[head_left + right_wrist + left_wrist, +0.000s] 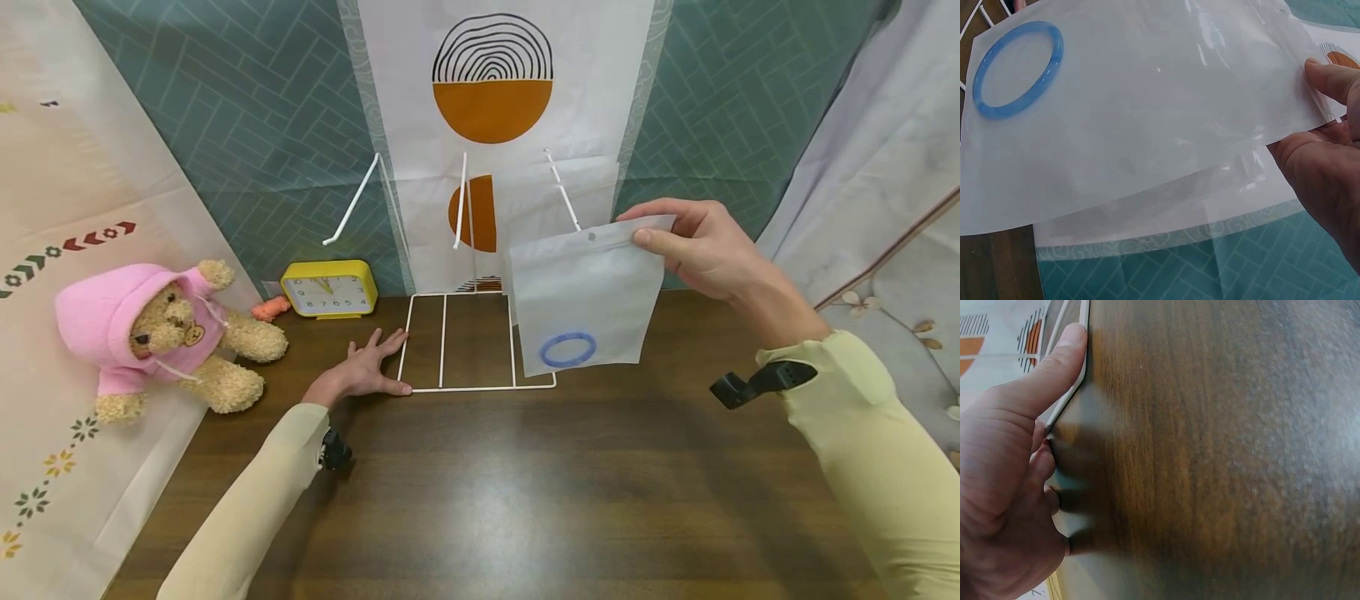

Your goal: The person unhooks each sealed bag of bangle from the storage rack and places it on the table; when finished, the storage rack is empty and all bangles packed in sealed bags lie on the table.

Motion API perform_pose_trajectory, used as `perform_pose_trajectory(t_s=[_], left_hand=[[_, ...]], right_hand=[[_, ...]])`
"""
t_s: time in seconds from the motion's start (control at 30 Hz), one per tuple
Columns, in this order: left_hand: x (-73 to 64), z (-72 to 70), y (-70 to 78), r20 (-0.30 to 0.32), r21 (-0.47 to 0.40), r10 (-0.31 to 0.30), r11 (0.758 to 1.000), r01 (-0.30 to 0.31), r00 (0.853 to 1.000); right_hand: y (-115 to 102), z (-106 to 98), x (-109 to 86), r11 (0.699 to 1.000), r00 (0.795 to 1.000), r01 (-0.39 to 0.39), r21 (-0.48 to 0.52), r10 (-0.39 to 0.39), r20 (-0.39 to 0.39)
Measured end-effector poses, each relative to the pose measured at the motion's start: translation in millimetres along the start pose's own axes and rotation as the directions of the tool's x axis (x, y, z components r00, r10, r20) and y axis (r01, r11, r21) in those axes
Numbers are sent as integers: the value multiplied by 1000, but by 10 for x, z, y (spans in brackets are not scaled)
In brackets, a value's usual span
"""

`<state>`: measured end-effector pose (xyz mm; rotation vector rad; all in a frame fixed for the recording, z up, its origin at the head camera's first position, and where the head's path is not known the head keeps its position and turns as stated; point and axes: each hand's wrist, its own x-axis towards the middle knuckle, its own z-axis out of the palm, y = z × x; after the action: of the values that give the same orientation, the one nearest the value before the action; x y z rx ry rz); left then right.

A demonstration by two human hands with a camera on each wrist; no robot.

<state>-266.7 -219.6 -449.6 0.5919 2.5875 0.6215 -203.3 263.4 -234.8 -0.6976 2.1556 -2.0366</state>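
My right hand (693,246) pinches the top right corner of a frosted zip bag (592,292) between thumb and fingers. A blue bangle (567,350) lies at the bottom of the bag, seen also as a blue ring (1018,70) in the right wrist view. The bag's punched hole is close to the tip of the right prong of a white wire rack (476,388); whether the prong passes through it, I cannot tell. My left hand (365,367) rests with spread fingers at the rack base's left side, its thumb (1063,359) touching the wire.
Behind the held bag, another pale translucent sheet or bag (558,187) hangs near the right prong. A yellow clock (330,289), a small orange item (270,309) and a teddy bear in a pink hoodie (176,333) are at the left. Patterned cloth backs the wooden table (480,492).
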Motion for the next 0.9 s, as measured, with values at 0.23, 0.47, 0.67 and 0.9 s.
perform_pose_trajectory(t_s=[0.23, 0.47, 0.67, 0.9], left_hand=[[4, 19, -46, -7, 8, -5, 1000, 5, 1000], [-31, 9, -56, -16, 16, -1, 1000, 2, 1000], [-32, 23, -75, -20, 31, 1, 1000, 0, 1000], [-26, 44, -76, -18, 30, -1, 1000, 2, 1000]], right_hand=[[30, -83, -85, 998, 998, 68, 9, -68, 2], [124, -376, -274, 993, 995, 98, 59, -97, -20], [233, -775, -525, 995, 997, 55, 78, -51, -60], [430, -1252, -788, 985, 982, 137, 108, -121, -143]])
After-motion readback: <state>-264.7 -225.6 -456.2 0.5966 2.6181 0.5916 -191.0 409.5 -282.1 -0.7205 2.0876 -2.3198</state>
